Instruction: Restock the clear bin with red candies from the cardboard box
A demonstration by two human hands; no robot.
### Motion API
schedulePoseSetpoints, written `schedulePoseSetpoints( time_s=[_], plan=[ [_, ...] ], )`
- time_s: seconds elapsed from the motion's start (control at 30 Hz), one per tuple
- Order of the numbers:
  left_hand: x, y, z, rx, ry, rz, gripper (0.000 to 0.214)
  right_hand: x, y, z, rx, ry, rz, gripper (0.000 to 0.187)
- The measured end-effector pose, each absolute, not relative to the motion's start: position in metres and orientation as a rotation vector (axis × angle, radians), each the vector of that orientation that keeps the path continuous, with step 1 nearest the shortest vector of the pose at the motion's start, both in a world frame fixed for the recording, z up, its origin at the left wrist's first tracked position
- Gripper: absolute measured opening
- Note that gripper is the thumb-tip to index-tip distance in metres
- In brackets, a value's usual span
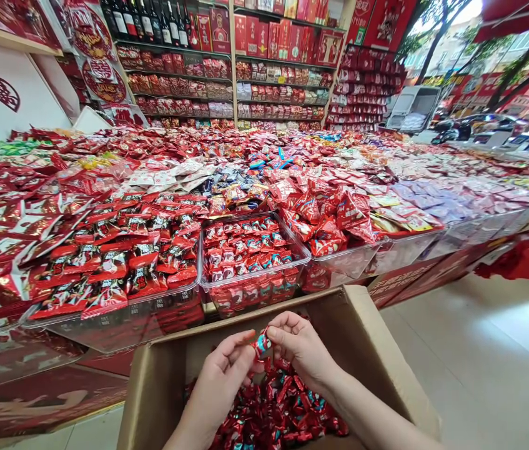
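Observation:
Both my hands are over an open cardboard box (362,337) filled with small red wrapped candies (283,406). My left hand (222,381) and my right hand (299,350) pinch the two ends of one red and blue wrapped candy (262,343) between them, just above the pile. Right behind the box stands a clear plastic bin (255,284) holding the same kind of small red candies.
A long display counter (433,269) of clear bins with red, white and purple wrapped sweets stretches across the view. Shelves of red boxes and bottles (227,56) line the back wall. Pale tiled floor (493,362) lies to the right, with a street and parked vehicles beyond.

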State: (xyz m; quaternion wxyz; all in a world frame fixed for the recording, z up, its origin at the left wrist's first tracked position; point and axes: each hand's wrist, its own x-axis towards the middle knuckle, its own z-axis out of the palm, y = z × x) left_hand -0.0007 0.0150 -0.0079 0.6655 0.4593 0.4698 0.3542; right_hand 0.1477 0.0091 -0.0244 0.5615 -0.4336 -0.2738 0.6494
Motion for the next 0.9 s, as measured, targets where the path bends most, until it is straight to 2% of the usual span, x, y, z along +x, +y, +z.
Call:
schedulePoseSetpoints(
  time_s=[0.17, 0.27, 0.4, 0.47, 0.6, 0.8, 0.9],
  plan=[
    [0.0, 0.013, -0.009, 1.122, 1.105, 0.782, 0.023, 0.145, 0.005, -0.022, -1.123, -0.91, 1.385, 0.021],
    [-0.002, 0.015, -0.008, 1.144, 1.08, 0.733, 0.023, 0.152, 0.0, -0.014, -1.183, -1.243, 1.19, 0.015],
    [-0.002, 0.015, -0.008, 1.116, 1.019, 0.755, 0.024, 0.167, -0.008, 0.002, -1.072, -1.95, 0.823, 0.03],
    [-0.001, 0.012, -0.009, 1.078, 1.004, 0.767, 0.028, 0.171, -0.011, 0.007, -1.029, -2.161, 0.603, 0.028],
    [0.002, 0.009, -0.01, 0.963, 0.993, 0.776, 0.036, 0.173, -0.014, 0.013, -0.992, -2.284, 0.19, 0.017],
    [-0.002, 0.014, -0.009, 0.932, 0.995, 0.868, 0.038, 0.191, -0.004, 0.054, -1.015, -2.308, 0.036, 0.013],
    [-0.003, 0.014, -0.01, 0.988, 1.004, 0.87, 0.036, 0.205, 0.015, 0.081, -1.115, -2.264, -0.159, 0.013]
  ],
)
